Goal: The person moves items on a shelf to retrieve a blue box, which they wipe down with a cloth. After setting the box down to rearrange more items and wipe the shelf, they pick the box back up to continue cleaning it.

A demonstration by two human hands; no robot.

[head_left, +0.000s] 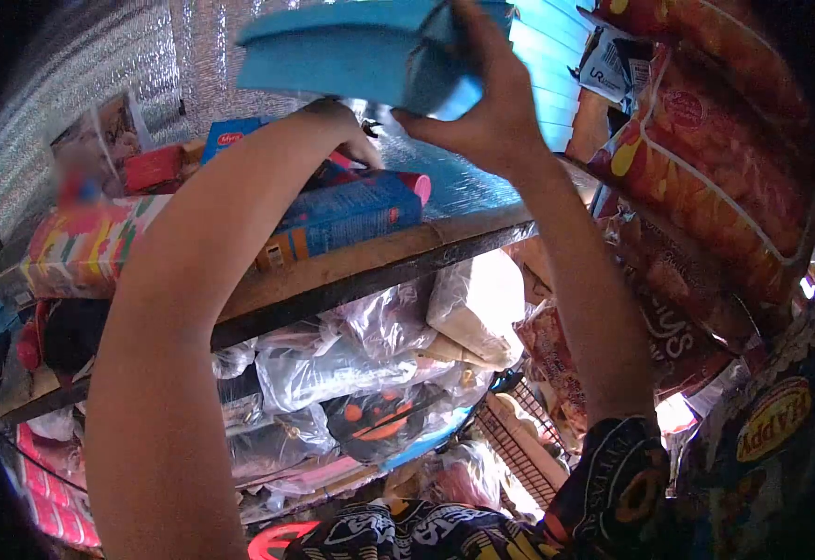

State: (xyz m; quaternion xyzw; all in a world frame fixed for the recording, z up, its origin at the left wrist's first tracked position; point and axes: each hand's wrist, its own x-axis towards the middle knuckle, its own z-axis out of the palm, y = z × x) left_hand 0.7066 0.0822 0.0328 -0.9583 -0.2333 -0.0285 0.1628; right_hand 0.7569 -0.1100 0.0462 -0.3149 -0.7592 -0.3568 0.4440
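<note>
A light-blue box-like object (333, 63) is raised above the shelf at the top of the view, slightly blurred. My right hand (496, 117) grips its right end, thumb below and fingers up along the side. My left hand (347, 131) is bent down beneath the blue object, over the shelf goods; its fingers are partly hidden, and I cannot make out a hold. Close under it lie a dark-blue printed box (347, 213) and a pink round-ended item (421, 189).
The wooden shelf (370, 245) also bears a colourful striped box (90, 238) and a red packet (154, 170). Plastic-wrapped goods (333, 373) fill the space below. Red snack bags (706, 159) hang on the right, beside a wire rack (519, 448).
</note>
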